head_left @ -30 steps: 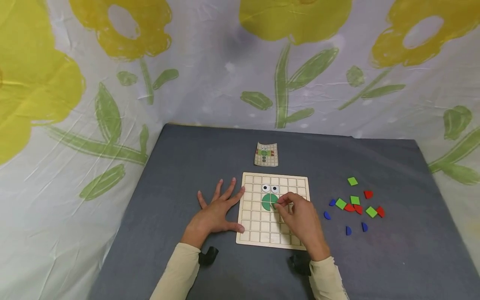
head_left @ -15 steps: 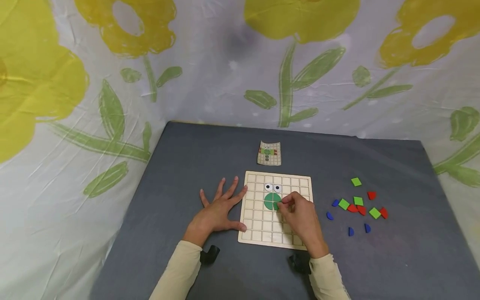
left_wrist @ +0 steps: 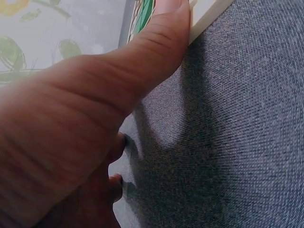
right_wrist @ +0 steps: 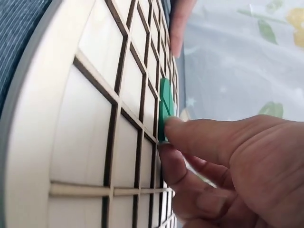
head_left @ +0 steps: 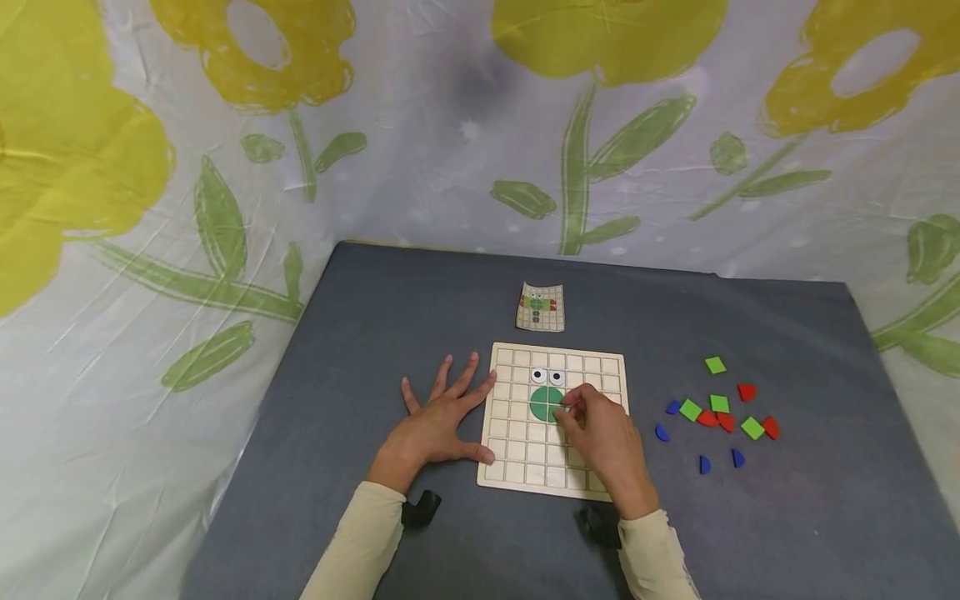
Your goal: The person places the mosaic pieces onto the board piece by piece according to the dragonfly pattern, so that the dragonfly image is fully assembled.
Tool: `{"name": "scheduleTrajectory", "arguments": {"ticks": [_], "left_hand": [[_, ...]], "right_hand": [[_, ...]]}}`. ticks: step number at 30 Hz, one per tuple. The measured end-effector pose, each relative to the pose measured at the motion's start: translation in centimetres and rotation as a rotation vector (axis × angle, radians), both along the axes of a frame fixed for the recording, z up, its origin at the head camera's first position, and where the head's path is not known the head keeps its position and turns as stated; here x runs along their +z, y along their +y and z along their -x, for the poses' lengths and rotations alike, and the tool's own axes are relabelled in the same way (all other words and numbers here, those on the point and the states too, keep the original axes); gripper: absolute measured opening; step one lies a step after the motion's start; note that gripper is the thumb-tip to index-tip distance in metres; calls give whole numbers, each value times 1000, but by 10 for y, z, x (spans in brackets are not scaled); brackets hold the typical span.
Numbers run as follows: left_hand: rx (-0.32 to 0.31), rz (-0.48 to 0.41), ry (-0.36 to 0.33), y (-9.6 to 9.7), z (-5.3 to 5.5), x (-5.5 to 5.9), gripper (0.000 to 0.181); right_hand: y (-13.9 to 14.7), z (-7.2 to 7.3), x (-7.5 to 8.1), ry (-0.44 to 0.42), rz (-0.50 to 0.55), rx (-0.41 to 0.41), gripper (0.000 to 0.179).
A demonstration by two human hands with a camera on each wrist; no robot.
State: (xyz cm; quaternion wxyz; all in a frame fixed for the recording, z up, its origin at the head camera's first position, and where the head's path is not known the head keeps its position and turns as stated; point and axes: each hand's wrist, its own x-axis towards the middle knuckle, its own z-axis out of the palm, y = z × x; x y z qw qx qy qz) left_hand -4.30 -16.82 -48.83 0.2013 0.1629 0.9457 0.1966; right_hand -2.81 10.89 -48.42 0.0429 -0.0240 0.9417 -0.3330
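While eyes (head_left: 557,377) are set and a green piece (right_wrist: 162,114) is pinched by the right hand (head_left: 604,440), the left hand (head_left: 432,427) outspread, loose pieces (head_left: 719,404) at right are unplaced.

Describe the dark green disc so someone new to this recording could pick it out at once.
On the grey tabletop lies a pale wooden grid board with the right hand over its right side. That hand pinches the edge of the dark green disc, directly below two eye pieces. Unlike the loose lime-green squares at right, it is round and darker.
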Motion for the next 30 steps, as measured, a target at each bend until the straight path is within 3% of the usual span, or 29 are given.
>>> {"name": "scheduleTrajectory", "arguments": {"ticks": [11,19,30], "left_hand": [[6,-31,-23,0,1,2,125],[6,15,-15,1,-1,5,124],[9,7,-10,1,-1,4,124]], "right_hand": [[-1,-1,5,11,15,66,22],[-2,-1,2,84,-55,85,40],[1,-1,2,89,-55,97,39]]}}
